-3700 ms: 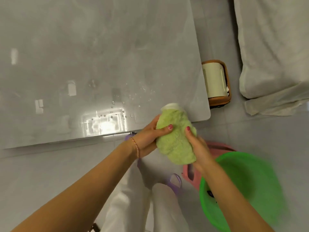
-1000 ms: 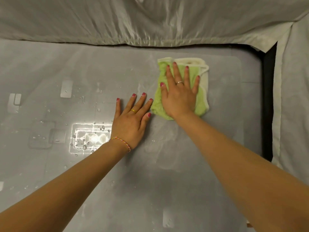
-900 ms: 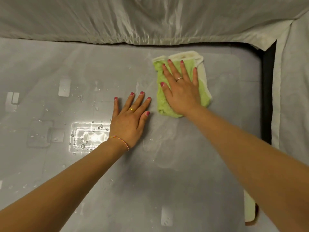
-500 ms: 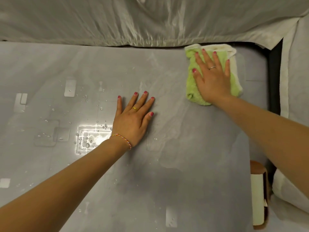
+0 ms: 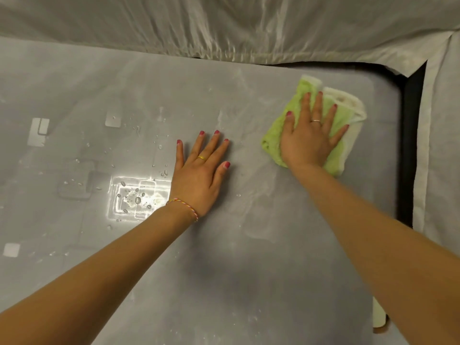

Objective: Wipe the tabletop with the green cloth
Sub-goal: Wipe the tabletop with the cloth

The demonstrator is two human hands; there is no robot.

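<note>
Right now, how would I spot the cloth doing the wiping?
Look at the grey tabletop, toward its far right corner. Under the flat right hand lies the green cloth, fluffy lime with a cream edge, the only brightly coloured thing there.

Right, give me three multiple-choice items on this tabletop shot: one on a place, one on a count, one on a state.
1. Where does the green cloth lie on the tabletop?
A. near the far right corner
B. at the near left edge
C. hanging over the near edge

2. How many rings show on the left hand?
A. none
B. one
C. three

3. How is the right hand placed?
A. clenched in a fist beside the cloth
B. lifted clear of the table
C. flat on the cloth, fingers spread

Answers:
1 A, since the cloth sits close to the table's rounded far right corner.
2 B, since a single gold ring shows on one finger.
3 C, since the palm covers the cloth with the fingers fanned out.
</note>
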